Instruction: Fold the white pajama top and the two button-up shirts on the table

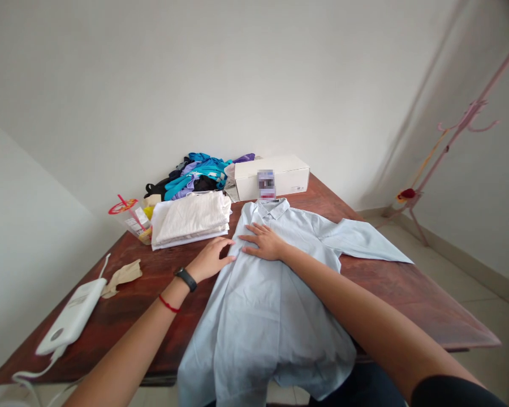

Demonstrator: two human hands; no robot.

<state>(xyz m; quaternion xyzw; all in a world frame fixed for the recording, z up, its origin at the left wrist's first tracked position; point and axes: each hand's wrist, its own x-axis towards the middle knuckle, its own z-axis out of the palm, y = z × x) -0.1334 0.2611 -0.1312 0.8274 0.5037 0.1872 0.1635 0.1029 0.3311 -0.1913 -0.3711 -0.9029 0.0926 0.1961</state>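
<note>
A light blue collared shirt (275, 299) lies over the dark wooden table, its collar toward the wall and its lower part hanging over the near edge. One sleeve stretches out to the right; the left side looks folded inward. My right hand (263, 243) rests flat on the upper chest of the shirt, fingers spread and pointing left. At the shirt's left edge is my left hand (214, 259), its thumb and fingers apart, fingertips at the fabric. A black watch and a red string are on the left wrist. Neither hand grips anything.
Folded cream cloth (195, 217) and a plastic cup (133, 217) stand back left, before a clothes heap (199, 175). Behind the collar is a white box (275, 175). A white power bank (73, 316) with cable and crumpled paper (124, 276) lie left. A pink rack (449, 135) stands right.
</note>
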